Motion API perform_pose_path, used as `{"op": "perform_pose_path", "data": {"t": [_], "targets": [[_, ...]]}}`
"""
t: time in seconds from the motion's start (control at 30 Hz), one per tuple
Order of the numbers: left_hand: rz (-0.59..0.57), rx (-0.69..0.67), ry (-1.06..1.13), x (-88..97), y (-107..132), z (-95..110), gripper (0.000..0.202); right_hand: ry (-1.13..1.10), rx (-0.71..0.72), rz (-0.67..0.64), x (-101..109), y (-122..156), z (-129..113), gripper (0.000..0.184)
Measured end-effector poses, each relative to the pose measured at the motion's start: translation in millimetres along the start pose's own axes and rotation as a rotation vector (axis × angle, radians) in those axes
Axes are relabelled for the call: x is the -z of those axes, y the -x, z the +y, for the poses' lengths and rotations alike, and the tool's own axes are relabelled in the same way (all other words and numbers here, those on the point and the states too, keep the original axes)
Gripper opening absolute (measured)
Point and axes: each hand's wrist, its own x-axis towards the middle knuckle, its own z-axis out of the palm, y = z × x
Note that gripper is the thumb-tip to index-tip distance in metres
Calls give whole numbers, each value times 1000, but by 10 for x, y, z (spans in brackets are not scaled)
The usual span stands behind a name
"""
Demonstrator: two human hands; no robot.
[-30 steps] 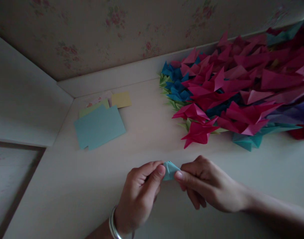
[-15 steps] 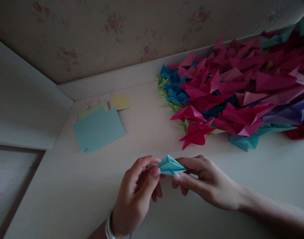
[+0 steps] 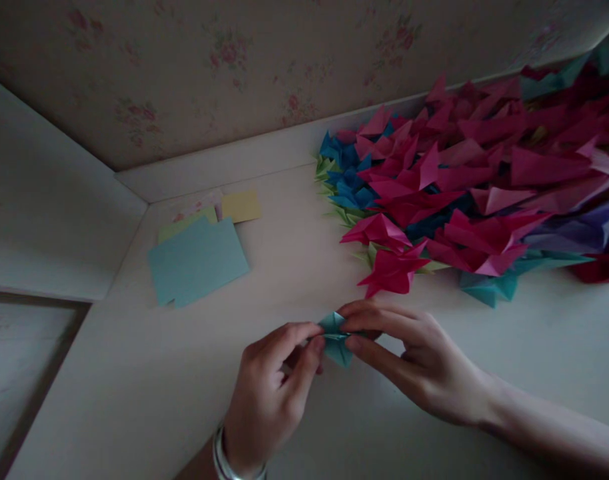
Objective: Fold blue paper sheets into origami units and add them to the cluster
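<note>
Between my two hands is a small piece of folded light-blue origami paper [image 3: 337, 353], with creased flaps above and below a middle fold. My left hand [image 3: 277, 380] pinches its left end between thumb and fingers. On the right end, my right hand [image 3: 409, 360] grips it with the thumb below and the fingers above. Parts of the folded paper are hidden behind my fingertips. A bracelet [image 3: 219, 457] circles my left wrist. Just beyond my right hand lies a bright pink folded paper piece [image 3: 397, 270].
A large heap of folded paper pieces [image 3: 464, 173] in pink, blue, green and purple spreads along the wall at right. Flat light-blue paper sheets [image 3: 199, 263] lie at left, beside a yellow sheet [image 3: 241, 206]. A white panel [image 3: 39, 193] stands at far left on the white table [image 3: 109, 387].
The folded paper has turned in my fingers, and flaps now show above and below its middle fold. My right hand has moved slightly up and left onto it.
</note>
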Motion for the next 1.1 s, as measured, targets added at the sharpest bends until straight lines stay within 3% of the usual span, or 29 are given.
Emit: {"op": "perform_pose_path", "data": {"t": [0.17, 0.27, 0.57, 0.9, 1.1], "targets": [[62, -205, -196, -4, -60, -11, 19, 132, 85, 63, -30, 1, 57, 15], [94, -242, -244, -14, -66, -17, 19, 202, 128, 78, -42, 5, 75, 14], [76, -158, -195, 11, -49, -13, 15, 162, 100, -15, 54, -50, 58, 10], [83, -60, -88, -8, -40, -3, 14, 217, 73, 62, -11, -33, 77, 15], [236, 41, 139, -8, -37, -2, 15, 175, -24, 141, 8, -56, 81, 14]]}}
